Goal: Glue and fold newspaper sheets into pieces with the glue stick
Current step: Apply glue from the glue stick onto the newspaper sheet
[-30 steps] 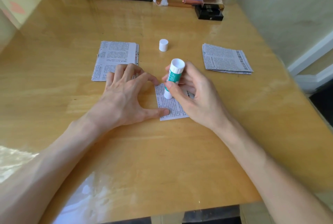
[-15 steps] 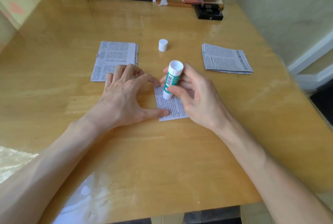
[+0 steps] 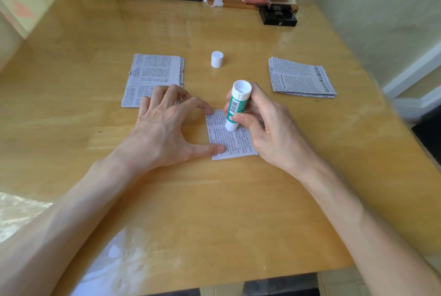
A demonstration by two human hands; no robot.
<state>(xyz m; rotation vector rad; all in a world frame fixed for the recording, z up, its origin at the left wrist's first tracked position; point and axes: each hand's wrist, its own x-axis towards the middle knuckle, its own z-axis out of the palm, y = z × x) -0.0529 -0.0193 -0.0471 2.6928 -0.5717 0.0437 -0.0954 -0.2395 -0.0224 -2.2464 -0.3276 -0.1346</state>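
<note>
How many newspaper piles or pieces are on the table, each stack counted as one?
3: left stack beyond the left hand, right stack off to the right, single piece under the glue stick. Sheets inside stacks are hidden.

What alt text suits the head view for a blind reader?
A right hand presses an uncapped glue stick onto a small newspaper piece that the left hand pins to a wooden table; its white cap and two newspaper stacks lie beyond.

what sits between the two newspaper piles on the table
In the head view, the white glue-stick cap stands between the left newspaper pile and the right newspaper pile. Nearer, the glue stick held by the right hand rises there too.
</note>
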